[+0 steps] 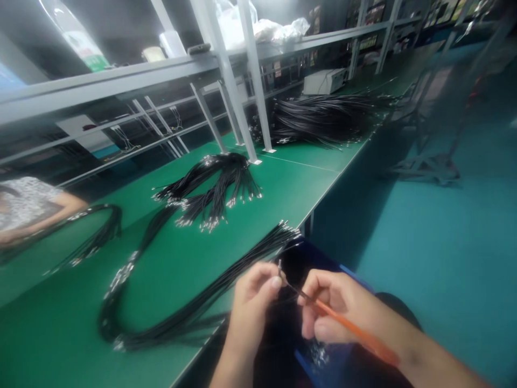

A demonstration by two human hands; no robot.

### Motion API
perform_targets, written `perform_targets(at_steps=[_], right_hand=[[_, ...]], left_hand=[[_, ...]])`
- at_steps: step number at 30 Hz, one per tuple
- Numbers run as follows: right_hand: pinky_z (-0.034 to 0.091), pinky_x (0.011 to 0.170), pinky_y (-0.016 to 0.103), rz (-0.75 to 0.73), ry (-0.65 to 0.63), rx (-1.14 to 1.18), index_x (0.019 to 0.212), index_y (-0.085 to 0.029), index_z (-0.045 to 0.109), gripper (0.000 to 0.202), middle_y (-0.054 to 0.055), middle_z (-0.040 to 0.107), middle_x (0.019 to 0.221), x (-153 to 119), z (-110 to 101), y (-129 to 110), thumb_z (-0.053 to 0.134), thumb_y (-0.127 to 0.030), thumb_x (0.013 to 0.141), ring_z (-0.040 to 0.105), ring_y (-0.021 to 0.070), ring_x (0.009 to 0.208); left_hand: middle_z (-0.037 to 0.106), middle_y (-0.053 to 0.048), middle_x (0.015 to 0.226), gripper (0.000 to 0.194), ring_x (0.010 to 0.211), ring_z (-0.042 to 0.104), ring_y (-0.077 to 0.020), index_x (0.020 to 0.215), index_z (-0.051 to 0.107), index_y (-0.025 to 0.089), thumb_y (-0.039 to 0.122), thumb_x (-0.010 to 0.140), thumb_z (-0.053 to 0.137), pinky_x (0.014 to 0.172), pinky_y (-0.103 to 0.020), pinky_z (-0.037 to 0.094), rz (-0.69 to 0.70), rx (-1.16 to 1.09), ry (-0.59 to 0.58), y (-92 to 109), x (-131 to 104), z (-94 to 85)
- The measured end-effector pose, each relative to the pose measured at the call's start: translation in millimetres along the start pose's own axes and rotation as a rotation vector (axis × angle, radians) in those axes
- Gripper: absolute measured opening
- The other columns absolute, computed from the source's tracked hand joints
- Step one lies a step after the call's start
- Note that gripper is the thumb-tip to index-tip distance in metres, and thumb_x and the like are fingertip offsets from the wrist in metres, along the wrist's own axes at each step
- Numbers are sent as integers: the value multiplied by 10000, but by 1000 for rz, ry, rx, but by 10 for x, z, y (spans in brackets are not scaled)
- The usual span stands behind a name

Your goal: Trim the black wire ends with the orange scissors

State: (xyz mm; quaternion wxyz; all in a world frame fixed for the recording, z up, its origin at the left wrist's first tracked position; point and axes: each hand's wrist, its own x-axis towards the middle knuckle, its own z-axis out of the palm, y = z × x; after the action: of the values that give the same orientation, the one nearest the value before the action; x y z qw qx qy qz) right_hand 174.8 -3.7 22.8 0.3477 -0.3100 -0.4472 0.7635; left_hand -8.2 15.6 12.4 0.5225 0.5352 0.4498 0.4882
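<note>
In the head view, the person at the bench seems to be in the middle of working a tool against a small fitting. The left hand (254,296) pinches the small metal fitting (281,276) between thumb and forefinger, up in the air just past the table's edge. The right hand (339,293) has its fingers curled around one orange-handled tool (343,322), its thin dark tip at the fitting; whether they touch is too blurred to tell. To my eye, the next move calls for a steady left pinch and a fine, well-aimed push or twist.

I count two working hands, one tool, one fitting. On the green table (283,188) lie four groups of black cables: a long curved bundle (109,318), a splayed heap (197,175), a big pile (319,118) farther back, and a looped bundle (115,218) by one co-worker's patterned sleeve (38,196). The single cables are beyond counting.
</note>
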Motion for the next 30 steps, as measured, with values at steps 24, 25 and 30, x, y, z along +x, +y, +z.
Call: perform_targets(at_steps=[24,25,30], right_hand=[[340,368,153,73,130,-200,847,-202,525,210,-39,646,592,-9,-166,-49,693,-197,722,442,52,384],[379,423,169,22,197,-247,871,-211,523,196,-31,656,643,-11,-164,-53,676,-219,748,490,67,444],[427,621,300,-93,499,-850,909,-252,531,144,24,686,792,214,-151,163,615,-251,792,635,209,718]], left_hand=[[658,-17,746,87,693,582,-161,795,662,191,167,806,579,643,-239,434,57,397,-108,-198,-36,175],[677,-20,769,125,704,598,-169,809,677,206,138,795,573,643,-244,436,90,491,-142,-252,-66,232],[691,-3,792,172,707,619,-182,808,679,264,124,771,585,622,-250,441,224,868,-242,-369,-113,228]])
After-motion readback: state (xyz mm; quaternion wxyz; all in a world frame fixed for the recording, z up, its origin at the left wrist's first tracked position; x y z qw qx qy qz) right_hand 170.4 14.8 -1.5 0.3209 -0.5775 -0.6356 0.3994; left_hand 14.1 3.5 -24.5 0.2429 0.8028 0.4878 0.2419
